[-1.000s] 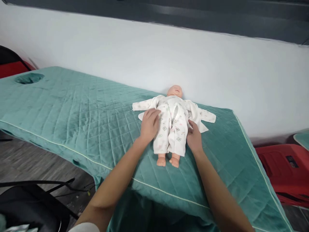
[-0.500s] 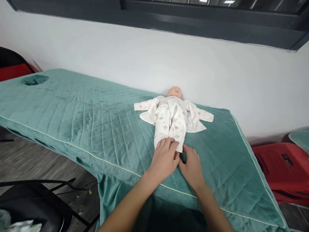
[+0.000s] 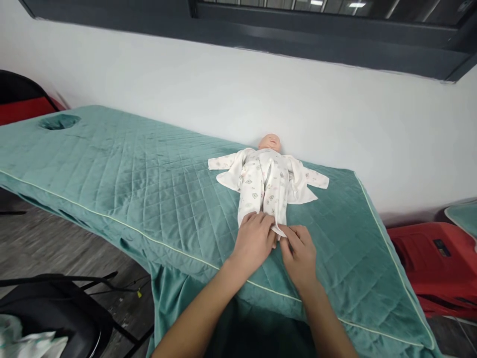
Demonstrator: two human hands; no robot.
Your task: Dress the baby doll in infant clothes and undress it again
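A baby doll [image 3: 270, 142] lies on its back on the green quilted bed cover, head toward the wall. White printed baby trousers [image 3: 250, 191] cover its legs, and a white baby jacket [image 3: 299, 189] lies spread out beneath it, sleeves out to both sides. My left hand [image 3: 255, 238] is closed around the lower end of the trouser legs; its fingertips are partly hidden. Beside it my right hand [image 3: 299, 250] pinches the cuff of the trouser leg on the right, pulling its edge out a little. The doll's feet are out of sight.
The bed [image 3: 149, 169] stands against a white wall below a dark window frame [image 3: 320, 37]. A face hole [image 3: 59, 122] is at its far left. Red cases [image 3: 436, 263] stand at the right, a black chair [image 3: 48, 313] at lower left with cloth on it.
My right hand has come up to the trouser cuff and now grips it, drawing the hem slightly to the right. My left hand has stayed nearly in place.
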